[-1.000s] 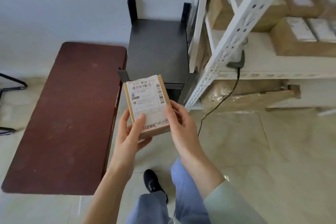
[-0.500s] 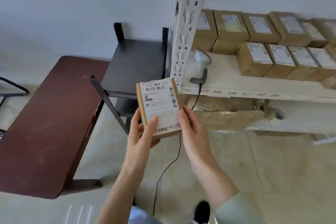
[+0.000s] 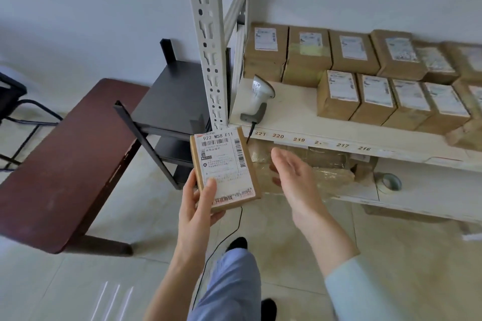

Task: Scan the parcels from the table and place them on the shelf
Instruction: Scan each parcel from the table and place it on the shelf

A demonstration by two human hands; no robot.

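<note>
I hold one parcel [image 3: 225, 168] in my left hand [image 3: 197, 206], thumb across the lower label and the other fingers curled behind it, label side up, just in front of the shelf [image 3: 300, 122] edge. My right hand [image 3: 294, 177] is free beside it, fingers straight and relaxed, gripping nothing.

The step in hand, as I judge it, is the scan. The one scanner [image 3: 257, 100] stands on the left end of the shelf, its cable dropping to the floor. To do this well I should take the scanner by its grey handle with my right hand, keep the parcel flat and steady in my left, and keep my thumb clear of the barcodes near the top of the label. A tilted label may glare, so I would face it squarely to the scanner's head.

On the shelf I count about eleven parcels already placed [image 3: 365, 78]: six or so in the back row, five in front, though the right end runs out of view, so the count may be short. There is bare shelf between the scanner and the front row for mine. The brown desk [image 3: 60, 164] to my left shows no parcels.
</note>
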